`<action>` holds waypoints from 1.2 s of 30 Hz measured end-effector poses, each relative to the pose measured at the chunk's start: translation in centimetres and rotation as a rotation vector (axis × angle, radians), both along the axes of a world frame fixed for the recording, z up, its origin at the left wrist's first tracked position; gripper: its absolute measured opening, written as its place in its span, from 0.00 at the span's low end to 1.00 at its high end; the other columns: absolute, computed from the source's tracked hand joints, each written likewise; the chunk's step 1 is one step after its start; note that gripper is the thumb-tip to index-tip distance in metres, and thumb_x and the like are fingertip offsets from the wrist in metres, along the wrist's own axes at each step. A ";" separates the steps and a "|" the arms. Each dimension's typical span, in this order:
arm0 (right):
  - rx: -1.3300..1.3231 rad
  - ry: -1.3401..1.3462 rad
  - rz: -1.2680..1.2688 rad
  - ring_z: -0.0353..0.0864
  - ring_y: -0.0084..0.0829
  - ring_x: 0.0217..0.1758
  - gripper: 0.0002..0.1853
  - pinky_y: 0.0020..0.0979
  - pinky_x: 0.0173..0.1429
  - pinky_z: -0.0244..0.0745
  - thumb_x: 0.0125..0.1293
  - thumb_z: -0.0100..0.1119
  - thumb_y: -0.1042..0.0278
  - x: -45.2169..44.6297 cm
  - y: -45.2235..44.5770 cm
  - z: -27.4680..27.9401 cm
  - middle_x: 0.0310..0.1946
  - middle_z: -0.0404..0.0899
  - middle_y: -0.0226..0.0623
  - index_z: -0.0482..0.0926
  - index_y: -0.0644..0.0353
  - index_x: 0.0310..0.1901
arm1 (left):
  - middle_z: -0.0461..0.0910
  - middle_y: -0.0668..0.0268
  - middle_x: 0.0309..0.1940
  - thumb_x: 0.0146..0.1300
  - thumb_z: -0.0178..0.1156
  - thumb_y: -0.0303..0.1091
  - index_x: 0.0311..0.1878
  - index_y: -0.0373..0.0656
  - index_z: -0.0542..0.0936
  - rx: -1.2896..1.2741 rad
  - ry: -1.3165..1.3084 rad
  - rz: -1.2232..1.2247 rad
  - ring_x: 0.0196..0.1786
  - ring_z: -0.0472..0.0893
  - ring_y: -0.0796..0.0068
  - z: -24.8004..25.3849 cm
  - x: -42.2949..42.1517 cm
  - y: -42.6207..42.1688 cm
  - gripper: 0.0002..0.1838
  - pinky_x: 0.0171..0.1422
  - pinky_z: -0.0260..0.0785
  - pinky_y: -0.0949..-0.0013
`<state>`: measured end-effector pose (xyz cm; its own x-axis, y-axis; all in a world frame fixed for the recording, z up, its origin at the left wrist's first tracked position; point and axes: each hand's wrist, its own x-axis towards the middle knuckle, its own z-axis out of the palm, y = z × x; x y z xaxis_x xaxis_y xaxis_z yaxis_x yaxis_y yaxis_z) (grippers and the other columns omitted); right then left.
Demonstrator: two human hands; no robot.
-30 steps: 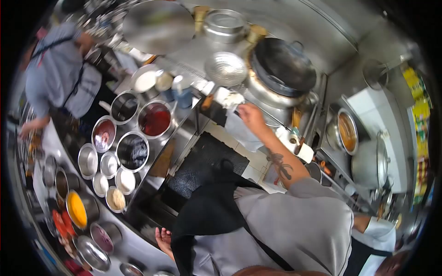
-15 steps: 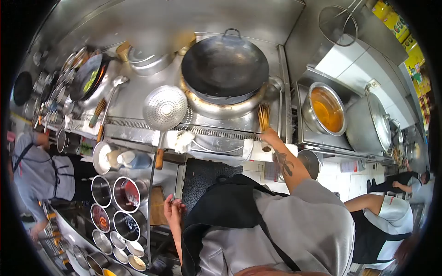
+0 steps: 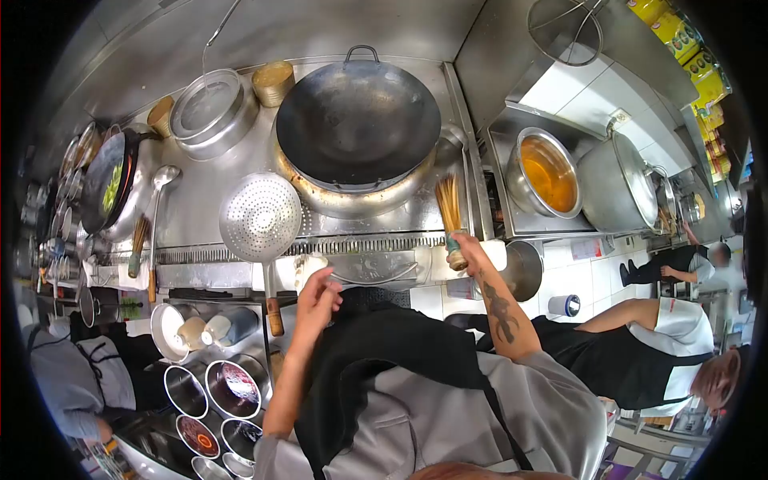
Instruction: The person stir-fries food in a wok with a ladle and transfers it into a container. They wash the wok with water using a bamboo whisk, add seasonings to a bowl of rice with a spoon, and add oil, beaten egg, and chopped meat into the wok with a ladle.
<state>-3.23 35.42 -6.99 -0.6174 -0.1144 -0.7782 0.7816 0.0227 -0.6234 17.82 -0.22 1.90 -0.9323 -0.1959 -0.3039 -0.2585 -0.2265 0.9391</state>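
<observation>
My right hand [image 3: 474,254] grips the bound handle of a bamboo wok brush [image 3: 450,204], its bristles pointing up and away from me. Beyond it, a black wok [image 3: 358,120] sits on a round metal burner ring [image 3: 360,200]. My left hand [image 3: 318,300] is raised near the stove's front edge with loosely curled, parted fingers and nothing in it. Just left of that hand lies a perforated skimmer [image 3: 261,216], its wooden handle [image 3: 274,317] sticking out over the edge. A white cloth [image 3: 308,266] is partly hidden behind my left fingers.
Left on the stove are a ladle [image 3: 166,176], a second brush [image 3: 138,240] and a lidded pot [image 3: 210,112]. At right stand a bowl of orange liquid [image 3: 534,196] and a big covered pot [image 3: 612,192]. Sauce containers [image 3: 232,388] sit lower left. A co-worker [image 3: 656,352] is at right.
My right hand has lifted the brush and drawn it toward me. My left hand has risen from low beside my apron to the stove's front edge. The view has shifted.
</observation>
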 end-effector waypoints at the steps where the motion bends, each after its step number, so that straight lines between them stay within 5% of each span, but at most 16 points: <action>1: 0.033 -0.064 0.013 0.79 0.35 0.20 0.17 0.35 0.20 0.75 0.67 0.53 0.53 -0.5 0.1 -1.4 0.28 0.78 0.40 0.72 0.60 0.46 | 0.76 0.66 0.36 0.67 0.53 0.28 0.60 0.39 0.69 0.000 0.006 -0.034 0.31 0.76 0.81 0.4 -1.4 -0.2 0.19 0.35 0.70 0.78; 5: 0.060 0.242 -0.072 0.80 0.33 0.22 0.17 0.34 0.22 0.75 0.63 0.58 0.58 1.2 -1.9 2.8 0.30 0.79 0.39 0.77 0.64 0.45 | 0.76 0.65 0.36 0.66 0.54 0.28 0.58 0.37 0.70 -0.190 0.258 -0.192 0.33 0.76 0.78 2.2 -6.3 0.6 0.18 0.38 0.71 0.74; 6: 0.105 0.298 -0.022 0.82 0.37 0.29 0.18 0.37 0.31 0.78 0.62 0.59 0.57 1.2 -1.8 2.5 0.33 0.81 0.41 0.77 0.63 0.46 | 0.76 0.63 0.36 0.65 0.54 0.28 0.57 0.37 0.71 -0.287 0.324 -0.217 0.34 0.77 0.74 3.4 -7.8 1.2 0.17 0.40 0.71 0.71; 9: 0.804 0.437 0.572 0.83 0.42 0.39 0.23 0.39 0.43 0.79 0.60 0.60 0.53 -2.1 1.4 -8.0 0.39 0.82 0.47 0.77 0.64 0.48 | 0.76 0.55 0.36 0.61 0.55 0.27 0.53 0.33 0.72 -0.973 0.772 -0.057 0.36 0.78 0.58 5.4 -14.2 3.0 0.17 0.45 0.71 0.58; 10: 0.654 0.482 0.629 0.82 0.47 0.47 0.28 0.41 0.52 0.75 0.57 0.61 0.48 -0.8 -0.6 -3.1 0.43 0.81 0.52 0.77 0.64 0.51 | 0.76 0.52 0.36 0.60 0.55 0.28 0.50 0.32 0.73 -1.135 0.860 0.019 0.37 0.78 0.54 5.6 -16.4 3.2 0.15 0.46 0.71 0.54; 11: 0.954 0.881 0.686 0.81 0.38 0.23 0.18 0.38 0.28 0.73 0.58 0.62 0.57 -0.9 -0.5 -4.7 0.21 0.79 0.46 0.80 0.66 0.42 | 0.77 0.52 0.35 0.61 0.55 0.29 0.47 0.33 0.74 -1.164 0.757 -0.053 0.37 0.78 0.52 4.7 -18.2 2.9 0.13 0.46 0.71 0.53; 13: 0.851 0.601 0.473 0.82 0.50 0.30 0.18 0.44 0.34 0.75 0.57 0.62 0.58 -1.2 -0.1 -3.8 0.25 0.80 0.54 0.80 0.65 0.41 | 0.78 0.52 0.35 0.62 0.54 0.29 0.40 0.35 0.75 -1.206 0.540 -0.193 0.38 0.79 0.49 1.5 -21.0 3.0 0.08 0.44 0.70 0.51; 14: 1.052 0.937 0.502 0.81 0.55 0.33 0.17 0.48 0.38 0.76 0.57 0.61 0.60 -0.9 1.6 -5.0 0.27 0.81 0.54 0.80 0.65 0.43 | 0.78 0.52 0.34 0.63 0.53 0.30 0.38 0.36 0.74 -1.248 0.516 -0.206 0.37 0.79 0.50 0.6 -21.3 3.2 0.07 0.43 0.70 0.51; 15: 1.034 0.875 0.455 0.80 0.55 0.45 0.20 0.47 0.50 0.76 0.56 0.60 0.60 0.1 1.9 -2.8 0.37 0.80 0.61 0.78 0.67 0.45 | 0.78 0.53 0.32 0.63 0.53 0.31 0.35 0.37 0.73 -1.292 0.492 -0.220 0.37 0.79 0.50 -0.1 -21.5 3.3 0.06 0.43 0.70 0.51; 17: 1.268 0.774 0.440 0.80 0.58 0.43 0.17 0.48 0.49 0.76 0.56 0.58 0.64 1.0 2.6 -1.7 0.34 0.79 0.61 0.77 0.68 0.43 | 0.79 0.54 0.30 0.63 0.52 0.31 0.32 0.39 0.73 -1.358 0.479 -0.228 0.35 0.80 0.50 -0.2 -21.5 3.5 0.06 0.41 0.70 0.51; 20: 1.201 0.662 0.553 0.79 0.60 0.42 0.14 0.50 0.49 0.75 0.55 0.58 0.68 0.1 5.1 -6.0 0.32 0.79 0.60 0.75 0.67 0.41 | 0.79 0.54 0.29 0.62 0.51 0.29 0.33 0.39 0.73 -1.384 0.518 -0.226 0.34 0.80 0.51 0.4 -21.5 3.9 0.04 0.40 0.70 0.51; 23: 1.124 0.819 0.513 0.82 0.51 0.30 0.11 0.47 0.35 0.78 0.55 0.58 0.70 -1.0 6.3 -7.6 0.26 0.78 0.52 0.74 0.66 0.38 | 0.79 0.54 0.29 0.62 0.51 0.29 0.34 0.39 0.73 -1.352 0.486 -0.195 0.34 0.80 0.51 -1.8 -22.5 4.2 0.04 0.40 0.71 0.51; 25: 0.604 0.497 0.048 0.77 0.35 0.18 0.06 0.38 0.20 0.71 0.56 0.57 0.72 -2.4 5.4 -5.3 0.19 0.75 0.41 0.73 0.64 0.33 | 0.79 0.54 0.29 0.63 0.51 0.29 0.34 0.38 0.73 -1.352 0.495 -0.185 0.34 0.80 0.50 -1.9 -22.8 4.4 0.05 0.40 0.70 0.51; 26: 0.539 0.539 0.062 0.68 0.23 0.13 0.05 0.30 0.13 0.59 0.57 0.56 0.72 -2.8 5.1 -2.8 0.15 0.70 0.32 0.72 0.63 0.30 | 0.79 0.53 0.29 0.63 0.51 0.29 0.35 0.38 0.73 -1.347 0.494 -0.185 0.34 0.80 0.50 -1.9 -22.6 4.5 0.05 0.40 0.70 0.51; 32: 0.290 0.724 -0.099 0.70 0.22 0.15 0.04 0.24 0.17 0.65 0.63 0.55 0.72 0.4 4.4 3.7 0.18 0.69 0.28 0.70 0.60 0.35 | 0.78 0.53 0.28 0.63 0.55 0.32 0.32 0.38 0.73 -1.214 0.524 -0.135 0.34 0.79 0.50 -0.8 -22.6 3.9 0.07 0.39 0.70 0.52; 36: 0.146 0.571 -0.151 0.71 0.22 0.15 0.08 0.25 0.18 0.68 0.65 0.57 0.67 2.2 4.4 6.1 0.19 0.69 0.28 0.70 0.60 0.40 | 0.80 0.56 0.29 0.64 0.55 0.36 0.32 0.41 0.74 -1.313 0.464 -0.164 0.35 0.80 0.55 -1.4 -22.3 3.5 0.09 0.43 0.68 0.53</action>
